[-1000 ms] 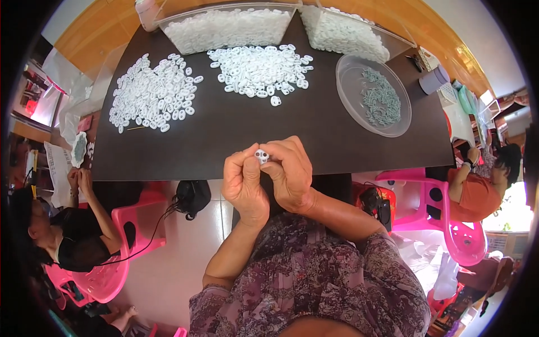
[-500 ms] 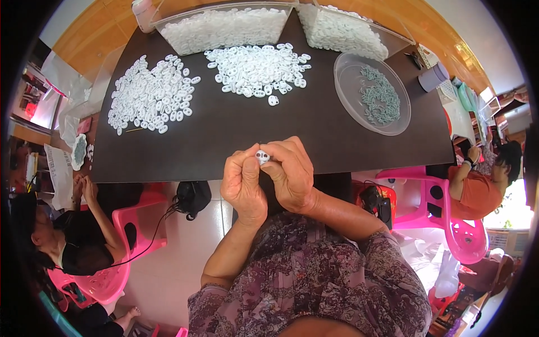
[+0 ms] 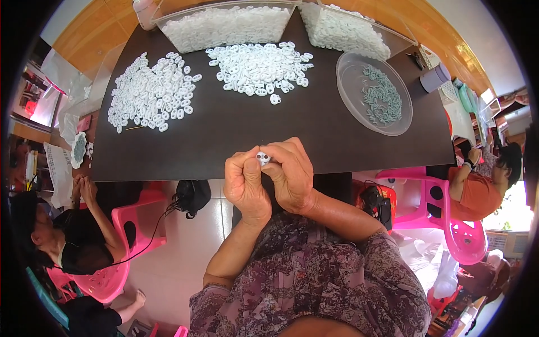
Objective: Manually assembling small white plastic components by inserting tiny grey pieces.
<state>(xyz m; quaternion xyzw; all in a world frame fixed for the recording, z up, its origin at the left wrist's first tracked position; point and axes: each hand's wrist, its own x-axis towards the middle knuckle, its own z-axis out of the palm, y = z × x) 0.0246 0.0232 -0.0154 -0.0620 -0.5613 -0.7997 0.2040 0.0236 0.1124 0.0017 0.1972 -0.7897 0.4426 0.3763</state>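
Both hands meet just above the front edge of the dark table (image 3: 314, 121). A small white two-hole plastic cord lock (image 3: 263, 159) is pinched between the fingertips of my left hand (image 3: 245, 182) and my right hand (image 3: 292, 174). Fingers partly cover it. Beyond the hands lies a single white piece (image 3: 275, 99), in front of a middle pile of white plastic pieces (image 3: 258, 67). To the left spreads a pile of white two-hole oval pieces (image 3: 150, 95). A round clear dish (image 3: 349, 90) at the right holds many tiny grey-green springs (image 3: 386, 104).
Two clear bins, one at the back (image 3: 224, 33) and one at the back right (image 3: 348, 36), are filled with white pieces. A purple-lidded jar (image 3: 433, 78) stands at the right edge. People sit on pink chairs to the left (image 3: 95, 281) and right (image 3: 449, 224).
My left hand has shifted very slightly to the right. The cord lock stays pinched between both hands and looks slightly turned.
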